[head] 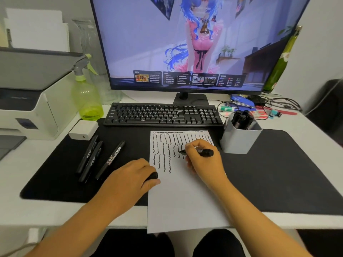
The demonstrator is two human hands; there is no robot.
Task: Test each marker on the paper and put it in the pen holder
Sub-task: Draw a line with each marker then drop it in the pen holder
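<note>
A white sheet of paper (185,197) lies on the black desk mat, its upper part covered with wavy black test lines. My right hand (202,162) grips a black marker (206,152), its tip on the paper among the lines. At the paper's left edge my left hand (130,179) holds a black marker cap (152,176) in curled fingers. Three capped black markers (98,158) lie side by side on the mat to the left. The grey pen holder (239,140) stands right of the paper with several black markers (242,119) in it.
A black keyboard (163,114) sits behind the paper under a large monitor (185,43). A green spray bottle (87,93), a white charger (83,129) and a printer (27,101) are at the left. Cables and small items (259,106) clutter the back right.
</note>
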